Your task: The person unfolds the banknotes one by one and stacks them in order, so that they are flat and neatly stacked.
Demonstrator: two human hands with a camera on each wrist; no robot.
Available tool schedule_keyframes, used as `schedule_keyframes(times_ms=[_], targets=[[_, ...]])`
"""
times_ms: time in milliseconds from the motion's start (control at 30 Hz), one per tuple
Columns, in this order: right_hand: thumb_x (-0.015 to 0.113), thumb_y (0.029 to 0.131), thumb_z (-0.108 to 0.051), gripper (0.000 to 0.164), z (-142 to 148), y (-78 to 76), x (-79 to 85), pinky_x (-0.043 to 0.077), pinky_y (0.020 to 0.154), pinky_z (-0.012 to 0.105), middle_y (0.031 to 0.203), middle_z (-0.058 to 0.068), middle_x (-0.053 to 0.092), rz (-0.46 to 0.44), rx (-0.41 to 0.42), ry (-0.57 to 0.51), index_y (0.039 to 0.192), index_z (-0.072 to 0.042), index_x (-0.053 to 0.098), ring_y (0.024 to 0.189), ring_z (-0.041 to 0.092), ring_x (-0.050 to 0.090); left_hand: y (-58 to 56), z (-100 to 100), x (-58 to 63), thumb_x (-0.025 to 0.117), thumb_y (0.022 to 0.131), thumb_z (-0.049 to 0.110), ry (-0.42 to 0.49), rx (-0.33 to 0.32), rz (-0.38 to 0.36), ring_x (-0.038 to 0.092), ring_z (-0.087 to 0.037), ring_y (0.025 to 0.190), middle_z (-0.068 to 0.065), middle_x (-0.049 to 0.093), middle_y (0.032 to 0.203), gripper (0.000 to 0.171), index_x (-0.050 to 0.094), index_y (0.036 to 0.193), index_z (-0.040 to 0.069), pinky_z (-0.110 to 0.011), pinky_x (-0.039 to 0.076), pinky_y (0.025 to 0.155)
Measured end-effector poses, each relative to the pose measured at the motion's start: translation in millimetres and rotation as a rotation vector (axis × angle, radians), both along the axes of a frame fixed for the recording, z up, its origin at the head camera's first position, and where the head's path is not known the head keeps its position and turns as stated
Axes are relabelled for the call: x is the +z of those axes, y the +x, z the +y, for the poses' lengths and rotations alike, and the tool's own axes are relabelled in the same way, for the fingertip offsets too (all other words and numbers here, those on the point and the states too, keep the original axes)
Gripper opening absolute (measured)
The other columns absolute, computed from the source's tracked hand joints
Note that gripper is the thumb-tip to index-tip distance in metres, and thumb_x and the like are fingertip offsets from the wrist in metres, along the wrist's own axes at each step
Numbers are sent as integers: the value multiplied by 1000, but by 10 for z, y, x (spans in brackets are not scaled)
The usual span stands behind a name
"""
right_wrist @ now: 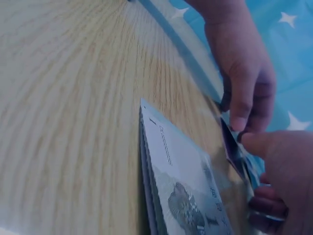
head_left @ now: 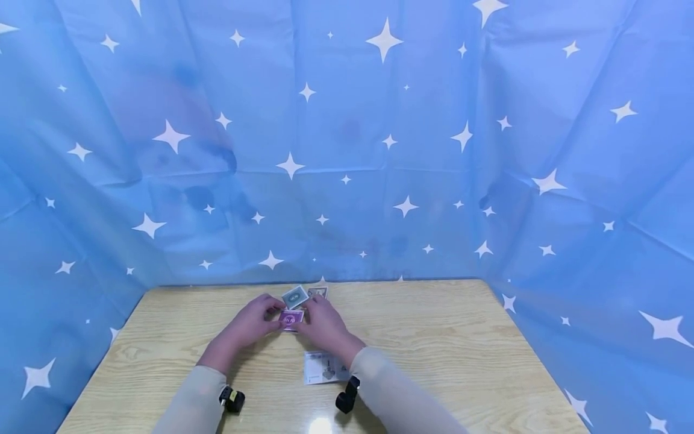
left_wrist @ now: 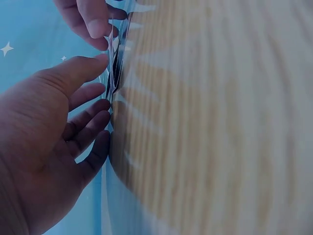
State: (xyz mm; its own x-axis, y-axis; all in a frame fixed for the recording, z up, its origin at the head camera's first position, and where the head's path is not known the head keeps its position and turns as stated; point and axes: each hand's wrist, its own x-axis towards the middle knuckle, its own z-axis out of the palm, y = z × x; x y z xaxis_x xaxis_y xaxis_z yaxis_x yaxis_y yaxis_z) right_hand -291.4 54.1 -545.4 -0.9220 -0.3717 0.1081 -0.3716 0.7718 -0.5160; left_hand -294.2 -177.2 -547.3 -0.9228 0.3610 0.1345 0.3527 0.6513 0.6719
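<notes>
A small purple banknote (head_left: 291, 320) lies between my two hands at the far side of the table. My left hand (head_left: 250, 324) is at its left edge, thumb tip touching it and the other fingers loosely bent and spread. From the right, my right hand (head_left: 324, 325) holds its other end, thumb at the near side and fingers curled beyond. Just behind is a tilted grey-green note (head_left: 295, 296). Another brownish note (head_left: 318, 292) shows partly past the right fingertips. In the right wrist view, the purple note (right_wrist: 232, 142) stands out dark near both thumbs.
Under the right forearm lies a pale stack of banknotes (head_left: 324, 368), its layered edges (right_wrist: 151, 196) showing in the right wrist view. The wooden table (head_left: 434, 337) ends at a blue curtain (head_left: 347, 120) with white stars. Small black cameras (head_left: 232, 399) are on both wrists.
</notes>
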Motion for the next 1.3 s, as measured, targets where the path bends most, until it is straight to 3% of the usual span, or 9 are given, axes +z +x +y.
schedule_keyframes(times_ms=[133,300,733,1067,1300], targets=[[87,96,-43,50,-35,-36,-18,57,106,40,137,7,66,4,-2,34,131,-9,77,121,22,64,-16,4,5,91,89,15,-25,-10,-6,64,-27,109,-8,65,117,47,74,131,1,-55,56,105],[92,91,-38,48,-51,-60,-32,54,111,42,137,8,67,23,11,34,129,-11,80,125,23,62,-23,3,31,91,89,15,-43,-20,3,63,-27,110,-8,63,117,46,75,131,2,-55,55,105],[97,86,-30,39,-43,-39,-14,55,95,32,119,0,66,-30,18,-66,116,-12,79,107,14,59,-13,18,9,94,86,9,10,-4,-63,65,-24,108,-5,65,113,39,74,120,6,-54,57,105],[91,93,-18,26,-38,-62,-41,50,75,27,101,-3,62,-45,1,-126,114,-9,78,86,9,53,-39,22,-19,91,87,1,49,-47,-88,63,-17,90,-1,67,97,37,70,116,9,-33,57,80],[87,96,-13,12,-24,-86,-81,52,74,27,94,-6,65,-57,-8,-217,102,-12,77,83,7,56,-29,26,-33,80,87,-11,116,-54,-116,64,-18,88,-3,68,96,37,70,117,8,-30,58,77]])
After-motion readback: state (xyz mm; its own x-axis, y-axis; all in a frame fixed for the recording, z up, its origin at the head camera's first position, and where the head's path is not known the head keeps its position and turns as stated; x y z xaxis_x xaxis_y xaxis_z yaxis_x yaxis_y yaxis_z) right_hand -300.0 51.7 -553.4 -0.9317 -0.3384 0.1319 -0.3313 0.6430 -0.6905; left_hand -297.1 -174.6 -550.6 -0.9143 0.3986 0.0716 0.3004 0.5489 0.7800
